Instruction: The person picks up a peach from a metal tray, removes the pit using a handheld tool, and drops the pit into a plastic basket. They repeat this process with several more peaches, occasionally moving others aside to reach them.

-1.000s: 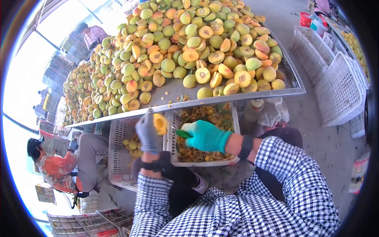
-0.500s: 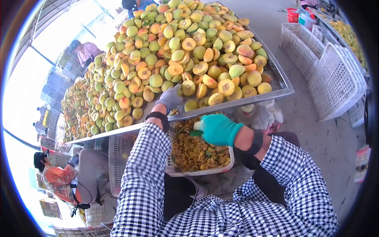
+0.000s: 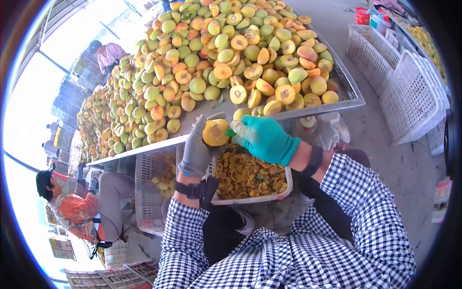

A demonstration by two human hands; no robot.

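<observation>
A halved fruit (image 3: 215, 132), cut face and pit toward the camera, was gripped in the left hand (image 3: 197, 149) (grey glove), fingers wrapped round its back; it was held just below the counter (image 3: 353, 98) edge, above the white basket (image 3: 274, 196); the right hand (image 3: 263, 138) (teal glove) was pressed vs. the fruit's right side, closed on a small green-handled tool (image 3: 231, 132), blade hidden, so exact type couldn't be told; step in hand judged as pitting, i.e. stone being dug out of the half; next move would prob. call for the tool tip to be levered under the pit w/ the fruit kept steady, the pit let fall into the basket, which was already filled w/ brownish-orange pits & scraps; a second crate (image 3: 151, 185) w/ a few fruit was seen at left, under the counter; the counter itself was heaped w/ green-yellow fruit pile (image 3: 211, 58), whole and halved; another person (image 3: 72, 207) in orange was seated lower left, well apart; more empty crates (image 3: 409, 96) were stacked at right.
</observation>
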